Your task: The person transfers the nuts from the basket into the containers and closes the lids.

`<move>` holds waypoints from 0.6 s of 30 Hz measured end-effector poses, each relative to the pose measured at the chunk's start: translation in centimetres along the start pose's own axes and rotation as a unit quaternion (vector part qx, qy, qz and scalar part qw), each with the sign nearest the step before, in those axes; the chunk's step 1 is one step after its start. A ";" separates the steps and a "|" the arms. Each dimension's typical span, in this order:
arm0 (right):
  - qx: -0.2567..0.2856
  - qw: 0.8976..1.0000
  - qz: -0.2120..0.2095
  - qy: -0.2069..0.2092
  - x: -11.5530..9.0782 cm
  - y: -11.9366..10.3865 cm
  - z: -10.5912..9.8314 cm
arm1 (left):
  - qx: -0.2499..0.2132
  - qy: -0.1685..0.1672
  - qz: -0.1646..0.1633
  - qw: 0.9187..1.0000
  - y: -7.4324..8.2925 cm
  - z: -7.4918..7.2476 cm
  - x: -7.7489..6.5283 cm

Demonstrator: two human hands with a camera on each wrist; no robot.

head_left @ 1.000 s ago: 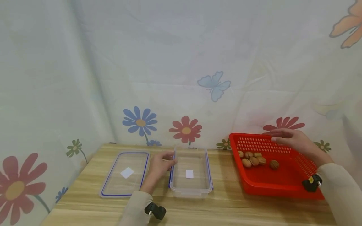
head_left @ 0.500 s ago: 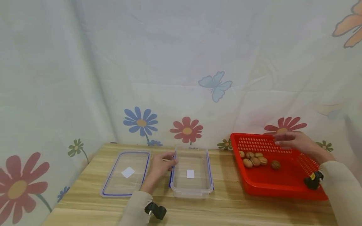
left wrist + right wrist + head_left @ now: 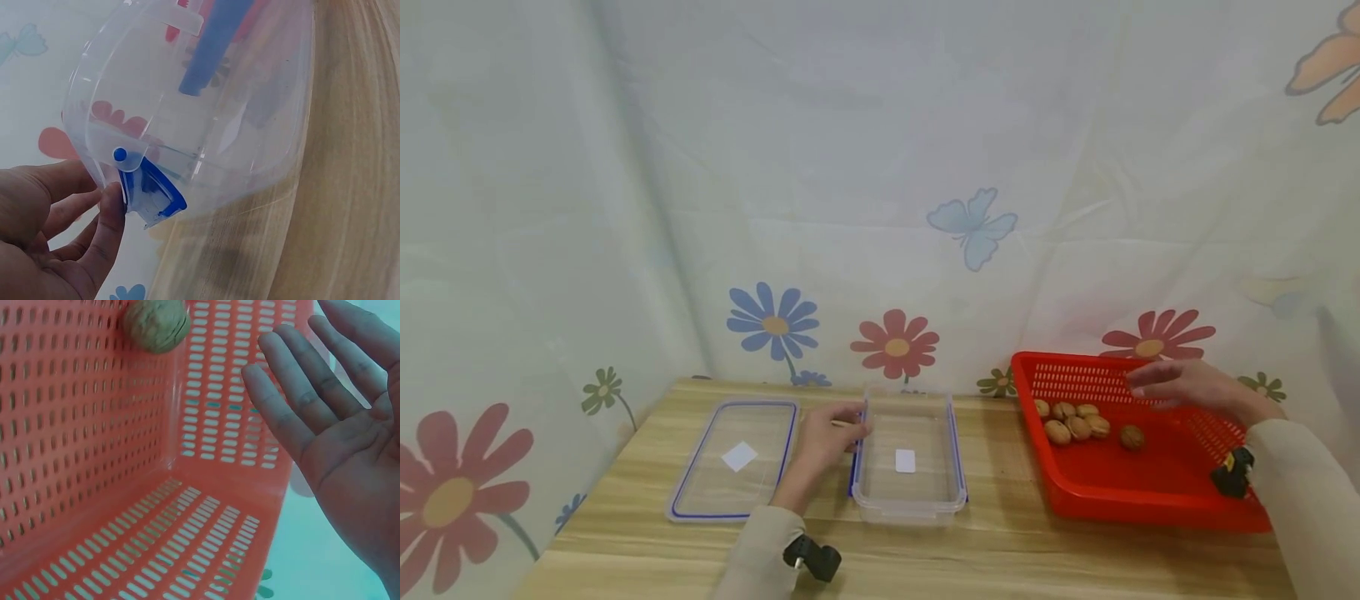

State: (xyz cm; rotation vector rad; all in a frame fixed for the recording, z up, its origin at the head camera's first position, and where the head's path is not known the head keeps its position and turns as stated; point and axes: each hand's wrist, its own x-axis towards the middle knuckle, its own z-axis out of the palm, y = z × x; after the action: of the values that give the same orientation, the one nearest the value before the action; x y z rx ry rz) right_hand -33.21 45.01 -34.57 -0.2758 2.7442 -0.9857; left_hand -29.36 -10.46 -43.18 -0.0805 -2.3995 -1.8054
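In the head view a clear plastic food container [image 3: 917, 492] with blue side clips stands lidless on the table, a white label showing in it. My left hand [image 3: 825, 442] pinches its left wall between thumb and fingers; the left wrist view shows the thumb [image 3: 112, 203] beside a blue clip [image 3: 156, 190]. At the right is a red plastic basket [image 3: 1157, 500] holding several walnuts [image 3: 1077, 428], most bunched at its left, with one walnut [image 3: 1132, 437] apart. Above the basket's back right part hovers my right hand [image 3: 1202, 392], fingers extended and holding nothing, as the right wrist view confirms.
A clear lid [image 3: 700, 492] with a blue seal lies flat left of the container. The wood-grain table [image 3: 1000, 550] carries everything. Behind it hangs a pale curtain [image 3: 850, 167] printed with flowers and butterflies.
My right hand has come down a little over the basket and shifted slightly right. My left hand keeps its place at the container. The walnuts have not moved.
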 end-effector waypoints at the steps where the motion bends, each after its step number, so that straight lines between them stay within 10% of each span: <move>1: -0.006 1.000 0.007 -0.004 0.0 0.2 0.0 | -0.001 0.000 -0.002 1.000 0.0 0.0 0.0; 18: 0.009 0.996 0.042 -0.079 1.0 2.4 0.9 | 0.003 -0.008 -0.004 1.000 -0.4 -0.1 0.2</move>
State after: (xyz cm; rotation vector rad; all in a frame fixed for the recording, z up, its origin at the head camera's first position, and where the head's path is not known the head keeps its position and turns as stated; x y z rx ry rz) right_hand -34.18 46.05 -36.91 -0.2224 2.5805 -0.9230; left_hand -29.59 -10.70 -43.45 -0.0847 -2.4190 -1.8093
